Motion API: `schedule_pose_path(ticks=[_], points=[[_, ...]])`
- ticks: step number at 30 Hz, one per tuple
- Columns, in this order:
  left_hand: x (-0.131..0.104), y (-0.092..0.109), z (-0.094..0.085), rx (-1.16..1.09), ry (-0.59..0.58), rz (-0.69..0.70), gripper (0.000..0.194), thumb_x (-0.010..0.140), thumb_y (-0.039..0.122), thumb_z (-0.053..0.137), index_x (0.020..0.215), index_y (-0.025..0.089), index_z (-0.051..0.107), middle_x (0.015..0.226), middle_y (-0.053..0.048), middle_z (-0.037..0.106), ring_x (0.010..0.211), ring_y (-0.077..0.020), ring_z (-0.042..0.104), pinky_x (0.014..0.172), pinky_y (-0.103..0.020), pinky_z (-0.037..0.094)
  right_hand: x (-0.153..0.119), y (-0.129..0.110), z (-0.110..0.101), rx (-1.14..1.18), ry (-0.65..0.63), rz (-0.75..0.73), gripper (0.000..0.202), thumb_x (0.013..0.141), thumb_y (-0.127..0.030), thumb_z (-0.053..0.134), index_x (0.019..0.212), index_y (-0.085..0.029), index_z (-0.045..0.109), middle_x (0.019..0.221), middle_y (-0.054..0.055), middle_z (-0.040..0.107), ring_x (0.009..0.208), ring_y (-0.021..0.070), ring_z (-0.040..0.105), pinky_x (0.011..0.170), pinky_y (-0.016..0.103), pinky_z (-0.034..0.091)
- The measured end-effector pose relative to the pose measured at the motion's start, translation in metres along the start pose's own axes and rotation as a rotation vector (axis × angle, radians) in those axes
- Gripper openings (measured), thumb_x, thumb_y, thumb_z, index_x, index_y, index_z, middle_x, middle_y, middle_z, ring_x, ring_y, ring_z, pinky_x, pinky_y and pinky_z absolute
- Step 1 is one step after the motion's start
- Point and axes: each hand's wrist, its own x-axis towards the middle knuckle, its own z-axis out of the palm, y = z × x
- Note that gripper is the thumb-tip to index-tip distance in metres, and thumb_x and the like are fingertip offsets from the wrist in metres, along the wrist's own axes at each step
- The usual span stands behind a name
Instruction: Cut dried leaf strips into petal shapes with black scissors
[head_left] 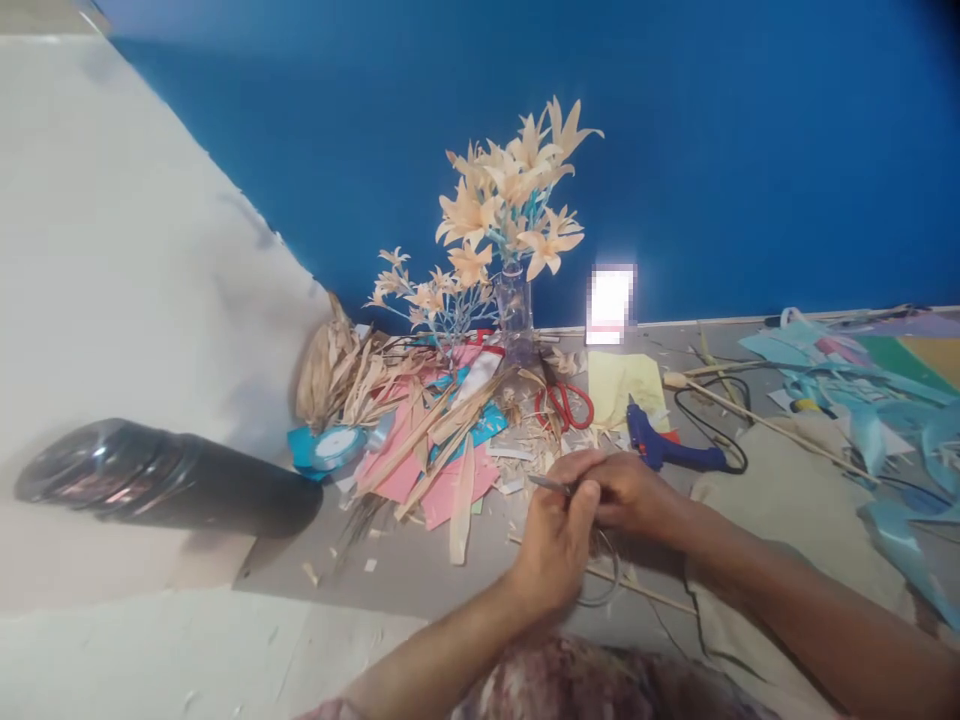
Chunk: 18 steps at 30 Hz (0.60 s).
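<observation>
My left hand (pixel 556 535) is closed, its thumb and fingers round a thin grey pointed tool (pixel 549 483) whose tip sticks out to the left. Touching it, my right hand (pixel 626 490) is closed too, its fingers bent against the left hand; anything inside them is hidden. A loop of thin wire (pixel 613 575) hangs below the hands. Just beyond them lie red-handled scissors (pixel 564 408), a yellow paper (pixel 624 385) and a blue glue gun (pixel 667 447).
Pale artificial flowers (pixel 510 185) stand in a clear vase (pixel 514 320) by the blue wall. Dry husks (pixel 328 370), pink paper (pixel 397 450) and a ribbon roll (pixel 337 447) lie left, near a black cylinder (pixel 217 485). A lit screen (pixel 611 300) stands behind; cloth (pixel 787 520) lies right.
</observation>
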Motion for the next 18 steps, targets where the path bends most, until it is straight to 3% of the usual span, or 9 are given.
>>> schedule_pose_path(ticks=[2,5,8,10,12,14,15,18], points=[[0.005,0.002,0.0,0.044,0.008,0.031,0.035,0.095,0.035,0.045,0.116,0.019,0.067,0.113,-0.011,0.068,0.12,-0.0275,0.054,0.11,-0.044,0.035,0.001,0.005,-0.002,0.012,-0.013,0.008,0.021,0.077,-0.017,0.062,0.091,-0.021,0.077,0.081,0.004,0.074,0.069,0.0195,0.065,0.062,0.026,0.046],[0.009,0.004,-0.004,0.065,0.024,0.014,0.031,0.093,0.032,0.047,0.112,0.019,0.068,0.103,-0.009,0.07,0.116,-0.0269,0.056,0.108,-0.043,0.037,0.005,0.01,-0.01,0.054,-0.08,0.068,0.017,0.073,-0.014,0.061,0.082,-0.017,0.076,0.068,0.001,0.068,0.06,0.0163,0.059,0.056,0.023,0.042],[0.009,0.005,-0.003,0.061,0.044,-0.04,0.032,0.094,0.03,0.044,0.113,0.02,0.068,0.103,-0.008,0.07,0.115,-0.026,0.058,0.107,-0.043,0.037,0.007,0.006,-0.018,0.211,-0.214,0.15,0.012,0.074,-0.021,0.065,0.081,-0.016,0.074,0.068,0.0,0.066,0.062,0.0157,0.057,0.057,0.023,0.042],[0.009,0.006,-0.004,0.071,0.014,-0.05,0.033,0.094,0.028,0.042,0.116,0.02,0.066,0.11,-0.008,0.069,0.117,-0.0245,0.056,0.109,-0.041,0.035,0.008,0.0,-0.021,0.288,-0.225,0.206,0.014,0.076,-0.027,0.068,0.082,-0.016,0.074,0.069,-0.001,0.066,0.063,0.0154,0.057,0.058,0.024,0.042],[0.009,0.009,-0.01,0.095,-0.03,-0.045,0.034,0.092,0.029,0.048,0.123,0.021,0.061,0.12,-0.008,0.065,0.12,-0.0235,0.054,0.107,-0.04,0.037,0.008,-0.005,-0.022,0.276,-0.103,0.26,0.014,0.076,-0.028,0.068,0.081,-0.016,0.073,0.069,0.0,0.065,0.061,0.0148,0.054,0.058,0.025,0.041],[0.007,0.011,-0.029,0.148,-0.017,-0.062,0.041,0.086,0.029,0.059,0.126,0.023,0.058,0.125,-0.009,0.062,0.116,-0.0238,0.055,0.097,-0.037,0.044,0.008,-0.005,-0.024,0.307,0.067,0.332,0.016,0.074,-0.03,0.071,0.081,-0.016,0.072,0.07,0.002,0.065,0.061,0.0152,0.054,0.058,0.027,0.041],[0.005,0.012,-0.042,0.197,0.019,-0.091,0.042,0.083,0.028,0.062,0.124,0.024,0.059,0.124,-0.009,0.062,0.111,-0.024,0.057,0.089,-0.035,0.047,0.009,-0.002,-0.027,0.371,0.139,0.371,0.02,0.072,-0.032,0.074,0.082,-0.016,0.071,0.072,0.003,0.065,0.063,0.0158,0.054,0.058,0.027,0.041],[-0.006,0.009,-0.089,0.555,0.286,-0.123,0.01,0.084,0.029,0.059,0.086,0.022,0.066,0.092,-0.006,0.064,0.085,-0.022,0.059,0.076,-0.033,0.043,0.012,0.013,-0.038,0.646,0.32,0.448,0.037,0.063,-0.043,0.083,0.085,-0.017,0.068,0.072,0.003,0.063,0.06,0.0151,0.052,0.054,0.028,0.04]])
